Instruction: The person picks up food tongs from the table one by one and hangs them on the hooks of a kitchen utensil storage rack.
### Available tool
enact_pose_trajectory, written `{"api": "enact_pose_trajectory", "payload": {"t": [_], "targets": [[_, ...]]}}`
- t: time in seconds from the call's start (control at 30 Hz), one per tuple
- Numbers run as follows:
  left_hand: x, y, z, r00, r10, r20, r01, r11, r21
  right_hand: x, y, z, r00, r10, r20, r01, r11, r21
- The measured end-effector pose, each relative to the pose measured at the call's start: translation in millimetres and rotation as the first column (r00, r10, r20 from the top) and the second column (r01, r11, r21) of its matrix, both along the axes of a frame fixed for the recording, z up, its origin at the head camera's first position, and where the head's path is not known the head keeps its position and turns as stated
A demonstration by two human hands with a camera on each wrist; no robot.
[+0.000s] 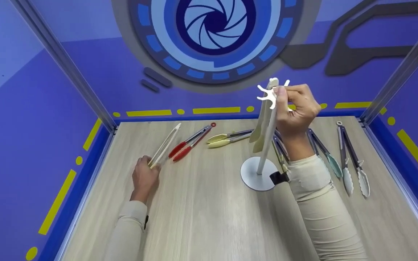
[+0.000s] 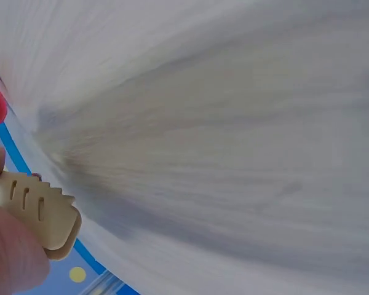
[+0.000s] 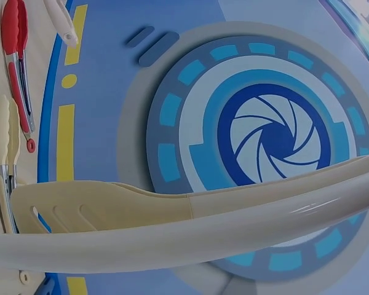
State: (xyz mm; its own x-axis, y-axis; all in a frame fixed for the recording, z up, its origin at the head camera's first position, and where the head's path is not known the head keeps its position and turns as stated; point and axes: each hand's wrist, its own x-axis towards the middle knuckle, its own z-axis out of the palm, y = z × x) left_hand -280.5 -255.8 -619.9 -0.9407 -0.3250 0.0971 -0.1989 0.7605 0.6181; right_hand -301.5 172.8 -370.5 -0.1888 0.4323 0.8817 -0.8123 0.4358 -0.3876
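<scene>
The left hand grips cream tongs with slim, straight arms by their beige head end, low at the left of the wood-grain surface. The left wrist view shows the head as flat and slotted, with a serrated edge, held between thumb and finger.

The right hand is raised, fingers curled, pinching the hooked crown of a white stand with a slender round pole; the exact contact is partly hidden. Its flat disc base sits on the surface, right of centre. Beige flat-bladed utensils with paler handles hang beside the pole; at least one blade is slotted.

Between the hands lie metal-armed tongs with red tips and tongs with pale-yellow scalloped tips. Further right lie dark-handled tongs with teal tips and dark-handled tongs with pale-grey scalloped tips.

The left forearm extends low and forward; the right rises from the lower right in a wrinkled cream sleeve.
</scene>
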Motion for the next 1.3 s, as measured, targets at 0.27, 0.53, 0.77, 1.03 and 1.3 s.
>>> {"api": "enact_pose_trajectory", "payload": {"t": [0.27,0.53,0.77,1.03,1.3], "targets": [[2.2,7.5,-0.6,0.995,-0.054,-0.085,0.052,0.998,-0.022,0.1,0,-0.6,1.000,0.004,0.004,-0.004,1.000,-0.003],[4.4,17.4,6.0,0.984,-0.085,-0.156,0.105,0.987,0.125,-0.5,-1,0.2,1.000,-0.003,-0.005,0.003,1.000,-0.009],[6.6,26.3,13.0,0.968,-0.107,-0.226,0.145,0.977,0.157,-1.8,-2,-1.1,1.000,0.000,-0.022,0.000,1.000,-0.010],[8.3,41.9,26.0,0.953,-0.130,-0.274,0.190,0.960,0.205,-3.9,-2,-1.1,1.000,-0.001,-0.022,0.001,1.000,-0.010],[9.9,56.9,32.9,0.927,-0.189,-0.325,0.245,0.959,0.141,-2.3,-2,-1.7,1.000,-0.010,-0.014,0.010,1.000,-0.014]]}}
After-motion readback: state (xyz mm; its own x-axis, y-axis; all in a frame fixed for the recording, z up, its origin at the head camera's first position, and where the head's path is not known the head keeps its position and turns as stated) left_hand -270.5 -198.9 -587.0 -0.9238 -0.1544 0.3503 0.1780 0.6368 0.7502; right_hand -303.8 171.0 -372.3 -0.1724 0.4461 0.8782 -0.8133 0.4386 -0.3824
